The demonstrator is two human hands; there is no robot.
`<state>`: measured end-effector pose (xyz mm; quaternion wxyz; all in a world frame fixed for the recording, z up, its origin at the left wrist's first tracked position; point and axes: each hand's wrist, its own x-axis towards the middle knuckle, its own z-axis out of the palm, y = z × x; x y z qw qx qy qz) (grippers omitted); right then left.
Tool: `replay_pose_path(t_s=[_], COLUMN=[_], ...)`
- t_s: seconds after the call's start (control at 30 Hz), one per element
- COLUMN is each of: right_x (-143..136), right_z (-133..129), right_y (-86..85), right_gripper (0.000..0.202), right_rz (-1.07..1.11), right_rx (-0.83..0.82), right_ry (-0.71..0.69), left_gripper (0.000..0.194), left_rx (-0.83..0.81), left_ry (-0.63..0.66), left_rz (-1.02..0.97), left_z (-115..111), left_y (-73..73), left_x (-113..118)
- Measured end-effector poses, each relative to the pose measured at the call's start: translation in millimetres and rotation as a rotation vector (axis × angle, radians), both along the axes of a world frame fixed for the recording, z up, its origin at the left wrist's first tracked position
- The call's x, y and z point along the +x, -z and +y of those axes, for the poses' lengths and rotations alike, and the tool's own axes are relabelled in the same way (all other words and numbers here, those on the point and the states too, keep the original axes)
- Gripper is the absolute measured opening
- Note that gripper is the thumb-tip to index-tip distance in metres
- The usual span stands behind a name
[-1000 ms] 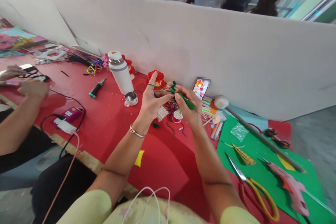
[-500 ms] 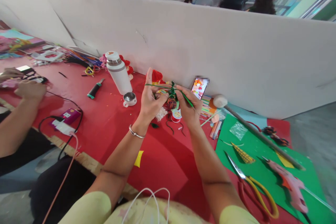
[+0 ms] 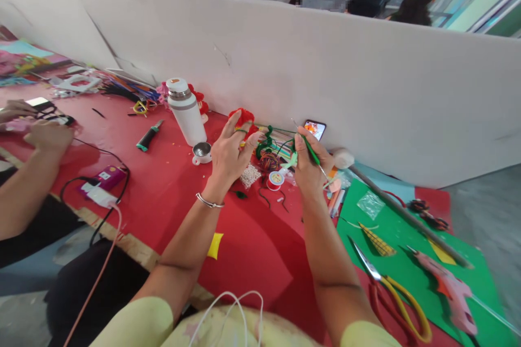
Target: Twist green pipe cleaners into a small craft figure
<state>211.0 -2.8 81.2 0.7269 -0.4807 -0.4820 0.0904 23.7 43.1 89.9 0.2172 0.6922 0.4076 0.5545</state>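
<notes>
Right hand closed around a green-handled hook; left hand half open, green yarn looped over its fingers and strung between both. Red desk backs onto a white partition. Since half a second ago, the hands have spread apart. Red surface stretches between the forearms toward the near edge.
</notes>
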Motion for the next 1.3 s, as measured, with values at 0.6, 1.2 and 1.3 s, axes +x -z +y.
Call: replay_pose_path(t_s=[0.6, 1.2, 1.3], right_x=[-15, -28, -29], right_z=[-3, -5, -4], right_y=[5.6, 14.1, 19.2], right_gripper=[0.021, 0.025, 0.027], right_rz=[-0.137, -0.182, -0.214], right_rx=[0.068, 0.147, 0.123], right_ry=[-0.103, -0.195, -0.165], left_gripper=[0.049, 0.124, 0.130], left_rx=[-0.368, -0.451, -0.455], left_ry=[0.586, 0.560, 0.521], left_rz=[-0.688, -0.719, -0.738], left_z=[-8, -23, -24], left_y=[-16.7, -6.2, -8.6], left_x=[-2, 32, 28])
